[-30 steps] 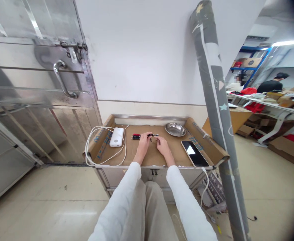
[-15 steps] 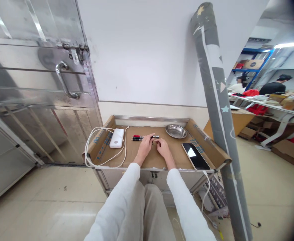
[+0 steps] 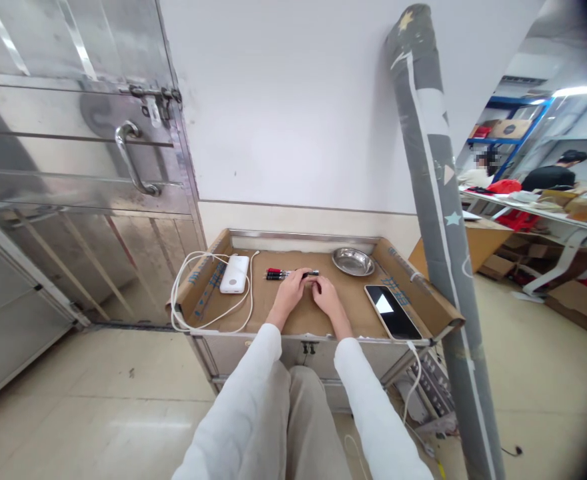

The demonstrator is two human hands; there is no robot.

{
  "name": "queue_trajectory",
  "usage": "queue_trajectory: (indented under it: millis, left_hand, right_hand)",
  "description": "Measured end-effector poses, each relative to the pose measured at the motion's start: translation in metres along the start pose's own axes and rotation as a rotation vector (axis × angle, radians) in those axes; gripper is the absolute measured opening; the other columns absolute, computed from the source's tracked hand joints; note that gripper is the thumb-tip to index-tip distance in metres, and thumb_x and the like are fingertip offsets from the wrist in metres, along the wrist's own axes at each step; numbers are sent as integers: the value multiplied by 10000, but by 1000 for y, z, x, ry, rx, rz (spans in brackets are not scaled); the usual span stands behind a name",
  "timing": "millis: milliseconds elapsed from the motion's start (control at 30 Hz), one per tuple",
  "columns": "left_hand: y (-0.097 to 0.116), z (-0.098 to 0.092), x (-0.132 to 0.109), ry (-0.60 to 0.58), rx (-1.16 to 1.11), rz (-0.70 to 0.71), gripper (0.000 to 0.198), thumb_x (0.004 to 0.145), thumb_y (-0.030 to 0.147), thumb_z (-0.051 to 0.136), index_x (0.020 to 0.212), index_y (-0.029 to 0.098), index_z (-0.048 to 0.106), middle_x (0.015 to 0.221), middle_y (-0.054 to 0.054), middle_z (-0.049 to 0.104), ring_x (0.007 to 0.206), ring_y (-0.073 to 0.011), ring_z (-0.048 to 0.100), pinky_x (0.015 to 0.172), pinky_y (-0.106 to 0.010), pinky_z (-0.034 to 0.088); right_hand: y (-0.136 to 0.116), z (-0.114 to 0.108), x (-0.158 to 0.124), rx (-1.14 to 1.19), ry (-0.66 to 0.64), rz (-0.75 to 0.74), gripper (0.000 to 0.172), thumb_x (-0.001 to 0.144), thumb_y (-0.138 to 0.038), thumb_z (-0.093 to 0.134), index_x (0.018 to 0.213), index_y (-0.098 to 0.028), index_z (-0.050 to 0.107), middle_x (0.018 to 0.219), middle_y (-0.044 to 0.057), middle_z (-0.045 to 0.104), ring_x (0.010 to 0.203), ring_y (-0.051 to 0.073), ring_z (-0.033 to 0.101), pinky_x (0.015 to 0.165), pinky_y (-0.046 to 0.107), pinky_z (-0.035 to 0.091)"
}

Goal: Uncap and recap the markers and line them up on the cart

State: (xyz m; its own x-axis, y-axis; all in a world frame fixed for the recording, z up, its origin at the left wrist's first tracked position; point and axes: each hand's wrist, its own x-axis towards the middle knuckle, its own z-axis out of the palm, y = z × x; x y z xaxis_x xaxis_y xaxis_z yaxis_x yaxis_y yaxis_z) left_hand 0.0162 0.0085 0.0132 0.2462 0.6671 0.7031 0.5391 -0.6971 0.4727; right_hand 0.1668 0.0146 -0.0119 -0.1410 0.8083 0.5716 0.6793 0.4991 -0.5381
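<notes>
Several pens (image 3: pixel 275 274), one with a red end and the others black, lie side by side on the brown cardboard of the cart top (image 3: pixel 261 307). My left hand (image 3: pixel 290 293) rests over their right part, its fingers bent, and the dark pen ends show just past the fingertips. Close by on the right is my right hand (image 3: pixel 326 297), fingers curled and pinched towards the left fingertips. What sits between the fingers of the two hands is too small and hidden to make out.
Left of the pens lies a white power bank (image 3: pixel 234 274) with a looped white cable (image 3: pixel 174 293). At the back right stands a round metal dish (image 3: pixel 353 262); a phone (image 3: pixel 392 312) lies in front of it. A tall grey roll (image 3: pixel 431 173) leans on the wall.
My fingertips have come closer together, the right hand moving slightly left to meet the left. The small dark bit between them is no longer visible. The pens stay where they were.
</notes>
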Motion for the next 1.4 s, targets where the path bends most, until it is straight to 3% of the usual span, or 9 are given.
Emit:
queue_trajectory:
  millis: [133,400,567,767,1033,1100,1300,1400]
  left_hand:
    - [0,1,0,80,-3,-81,317,942,275,397,1243,201,465,1164,-90,606,1046,-166,583,932,-328,468]
    - [2,1,0,89,-72,-96,337,940,279,394,1265,203,442,1183,-94,588,1006,-164,587,932,-345,470]
    - [1,2,0,119,-70,-94,327,943,285,392,1255,192,429,1127,-102,585,972,-162,591,901,-335,485]
    - [3,0,2,240,-8,-86,303,953,295,373,1226,177,429,1089,-117,538,1002,-180,568,914,-355,461]
    - [2,-1,2,304,-5,-152,300,967,273,319,1227,171,429,1135,-129,522,1070,-187,533,946,-364,431]
    - [0,1,1,260,4,-149,273,962,253,329,1190,173,456,1112,-119,539,1065,-190,539,945,-366,433]
    - [-4,8,-1,-134,80,-81,184,928,183,405,1055,194,539,1059,-69,602,952,-173,590,864,-325,470]
    - [-5,8,1,-198,218,-85,125,897,162,466,952,190,575,980,-63,632,936,-200,582,866,-364,450]
  right_hand:
    - [3,2,0,-39,-36,-32,279,795,-131,420,982,-191,619,965,65,635,912,186,553,863,342,436]
    - [6,4,2,-110,-92,-65,239,782,-178,532,1014,-186,590,992,71,610,889,194,530,845,352,427]
    - [9,4,3,-111,-79,-30,122,839,-216,513,898,-186,616,895,62,600,829,185,525,769,318,442]
    - [6,2,3,-91,-36,-25,195,891,-239,439,872,-197,629,877,62,608,824,186,535,753,313,440]
    - [0,-2,1,-150,31,26,256,922,-251,376,949,-187,623,909,81,622,859,204,533,789,326,424]
    - [0,-3,0,-216,74,70,286,933,-252,342,965,-169,614,923,99,619,869,215,524,802,338,414]
    - [-1,-4,0,-382,146,107,341,948,-250,283,1014,-149,603,942,131,595,870,228,502,813,356,384]
    - [-4,-3,-1,-412,94,64,326,950,-270,299,1012,-168,602,941,127,582,881,231,498,809,355,376]
